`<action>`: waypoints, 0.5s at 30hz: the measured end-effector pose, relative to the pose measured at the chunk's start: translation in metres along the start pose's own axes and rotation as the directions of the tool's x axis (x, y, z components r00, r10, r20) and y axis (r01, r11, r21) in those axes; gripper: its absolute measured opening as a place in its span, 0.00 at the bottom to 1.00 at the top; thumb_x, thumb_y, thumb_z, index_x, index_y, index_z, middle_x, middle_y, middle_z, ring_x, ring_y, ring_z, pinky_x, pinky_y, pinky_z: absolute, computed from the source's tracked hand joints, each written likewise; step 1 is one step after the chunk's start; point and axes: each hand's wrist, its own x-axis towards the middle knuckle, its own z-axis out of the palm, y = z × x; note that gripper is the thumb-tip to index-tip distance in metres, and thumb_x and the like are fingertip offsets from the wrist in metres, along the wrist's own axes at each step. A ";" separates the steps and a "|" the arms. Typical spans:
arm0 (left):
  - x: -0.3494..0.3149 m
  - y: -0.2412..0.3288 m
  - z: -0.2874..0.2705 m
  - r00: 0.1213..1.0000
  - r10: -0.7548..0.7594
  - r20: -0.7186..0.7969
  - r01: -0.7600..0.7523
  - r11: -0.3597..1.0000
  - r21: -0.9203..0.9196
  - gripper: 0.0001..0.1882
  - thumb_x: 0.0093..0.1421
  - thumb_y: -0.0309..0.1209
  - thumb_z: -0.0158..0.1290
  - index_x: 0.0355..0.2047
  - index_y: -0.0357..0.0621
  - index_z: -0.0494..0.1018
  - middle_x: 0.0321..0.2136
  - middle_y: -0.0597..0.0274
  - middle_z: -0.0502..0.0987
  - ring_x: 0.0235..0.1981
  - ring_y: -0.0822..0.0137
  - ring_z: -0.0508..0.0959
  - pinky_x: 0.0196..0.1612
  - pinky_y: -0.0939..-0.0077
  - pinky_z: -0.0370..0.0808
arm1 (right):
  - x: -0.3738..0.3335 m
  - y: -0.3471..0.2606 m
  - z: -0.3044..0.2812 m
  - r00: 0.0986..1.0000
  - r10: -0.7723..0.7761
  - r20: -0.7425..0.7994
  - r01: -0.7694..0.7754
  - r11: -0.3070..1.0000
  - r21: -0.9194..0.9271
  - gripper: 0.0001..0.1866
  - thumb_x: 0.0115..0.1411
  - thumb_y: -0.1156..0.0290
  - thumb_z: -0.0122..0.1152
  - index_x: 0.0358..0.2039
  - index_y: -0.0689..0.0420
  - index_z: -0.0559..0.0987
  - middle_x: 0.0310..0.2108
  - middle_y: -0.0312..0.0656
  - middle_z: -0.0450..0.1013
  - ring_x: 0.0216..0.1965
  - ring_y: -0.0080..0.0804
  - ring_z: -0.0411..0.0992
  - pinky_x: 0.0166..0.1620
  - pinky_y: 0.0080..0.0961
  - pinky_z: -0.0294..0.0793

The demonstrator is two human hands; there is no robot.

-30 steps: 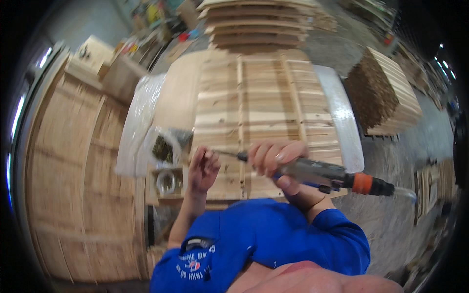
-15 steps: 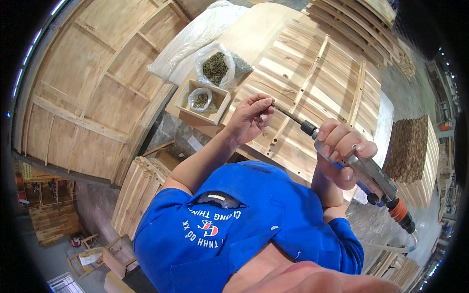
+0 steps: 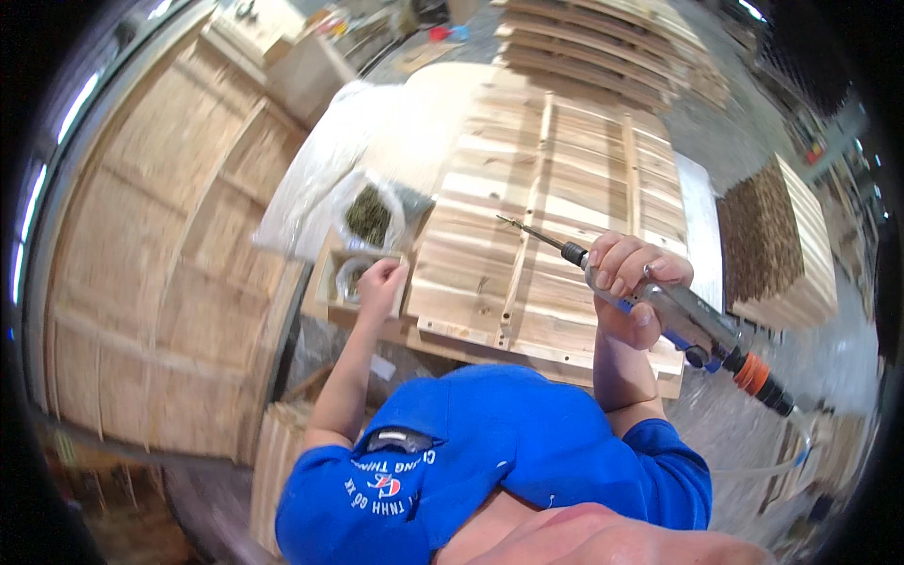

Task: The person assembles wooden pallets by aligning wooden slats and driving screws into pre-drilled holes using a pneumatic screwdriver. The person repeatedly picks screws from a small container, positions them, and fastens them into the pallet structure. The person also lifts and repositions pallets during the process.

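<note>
My right hand [image 3: 640, 282] grips an air screwdriver [image 3: 704, 325], its long bit pointing left above a slatted wooden panel [image 3: 461, 268]. A small brass-coloured screw [image 3: 508, 221] sits at the end of the bit. At the left, my left hand [image 3: 381, 287] is over the right side of a small wooden box [image 3: 325, 288], fingers bunched together. Whether anything is between them cannot be made out. Inside that box is a small plastic bag [image 3: 348, 277] of screws, partly behind the hand. Just behind it stands a larger open bag of screws [image 3: 368, 217].
Two battens [image 3: 540, 160] cross the panel. A large wooden frame [image 3: 160, 282] stands at the left. Stacked slatted panels [image 3: 584, 52] lie at the back, and another wood stack [image 3: 800, 245] stands at the right. An air hose [image 3: 803, 433] trails from the screwdriver.
My left hand has left the bit's tip and moved left and down to the small box. The screwdriver stays in my right hand, its bit's end now free of fingers. The view has shifted.
</note>
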 end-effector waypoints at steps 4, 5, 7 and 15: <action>0.023 -0.056 -0.042 0.994 -0.102 -0.047 0.101 0.635 0.766 0.10 0.52 0.37 0.52 0.32 0.48 0.75 0.33 0.54 0.76 0.36 0.51 0.76 0.37 0.59 0.73 | 0.002 -0.020 -0.031 0.997 -0.072 -0.012 0.071 0.994 -0.087 0.19 0.54 0.65 0.56 0.45 0.55 0.65 0.24 0.37 0.66 0.26 0.29 0.66 0.35 0.33 0.65; 0.022 -0.059 -0.041 0.987 -0.158 0.009 0.078 0.539 0.838 0.10 0.53 0.37 0.51 0.32 0.47 0.74 0.33 0.54 0.76 0.37 0.52 0.76 0.38 0.60 0.73 | -0.001 -0.028 -0.035 0.996 -0.077 -0.041 0.071 0.989 -0.128 0.19 0.53 0.65 0.58 0.44 0.55 0.65 0.23 0.37 0.66 0.26 0.30 0.66 0.34 0.33 0.65; 0.029 -0.062 -0.037 0.974 -0.214 0.080 0.019 0.423 0.906 0.10 0.52 0.36 0.51 0.32 0.48 0.74 0.33 0.55 0.76 0.37 0.54 0.76 0.38 0.60 0.73 | -0.002 -0.038 -0.039 0.994 -0.102 -0.050 0.090 0.974 -0.209 0.20 0.53 0.63 0.60 0.44 0.54 0.65 0.22 0.37 0.66 0.25 0.30 0.67 0.33 0.33 0.65; 0.041 -0.075 -0.037 0.952 -0.277 0.131 0.023 0.491 0.871 0.09 0.51 0.35 0.51 0.27 0.45 0.76 0.30 0.53 0.78 0.35 0.53 0.77 0.38 0.60 0.73 | -0.017 -0.052 -0.044 0.970 -0.235 -0.064 0.203 0.923 -0.327 0.18 0.55 0.65 0.52 0.44 0.55 0.62 0.23 0.37 0.65 0.25 0.29 0.65 0.33 0.32 0.65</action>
